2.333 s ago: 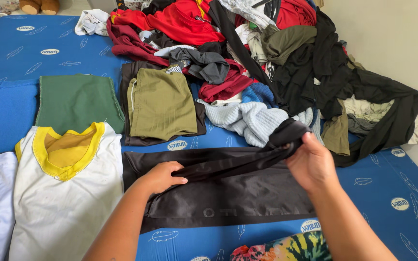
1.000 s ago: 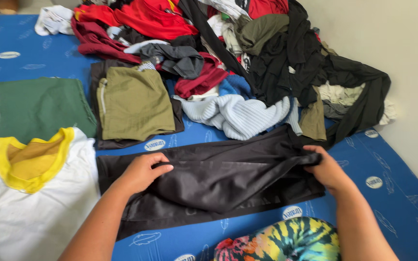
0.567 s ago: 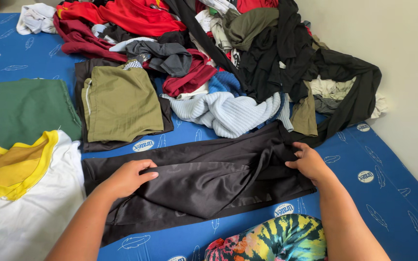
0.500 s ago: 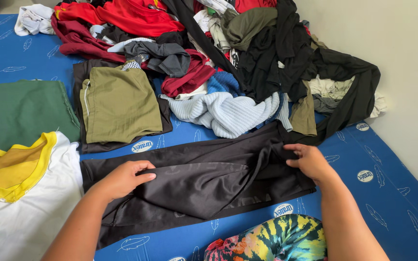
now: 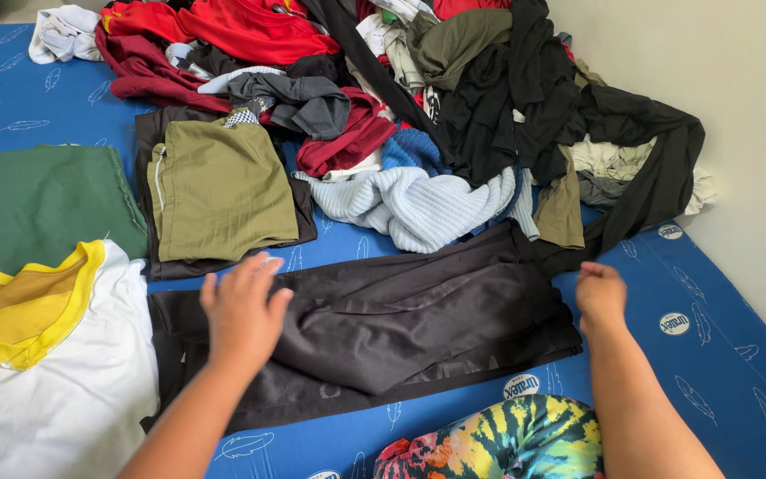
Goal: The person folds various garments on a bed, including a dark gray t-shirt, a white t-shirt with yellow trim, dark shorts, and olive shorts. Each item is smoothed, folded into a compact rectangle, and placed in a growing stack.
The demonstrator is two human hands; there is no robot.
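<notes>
Left hand [image 5: 243, 310] spread flat, seemingly pressing black garment [image 5: 418, 310].

Both forearms are bare, with no sleeves in view. The left hand [image 5: 243, 310] and right hand [image 5: 601, 295] wear no gloves, rings or watch.

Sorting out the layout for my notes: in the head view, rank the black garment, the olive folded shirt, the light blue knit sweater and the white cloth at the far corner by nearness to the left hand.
1. Black garment, right under the left hand.
2. Olive folded shirt, just beyond the hand.
3. Light blue knit sweater, farther off to the right.
4. White cloth, at the far left corner.
</notes>
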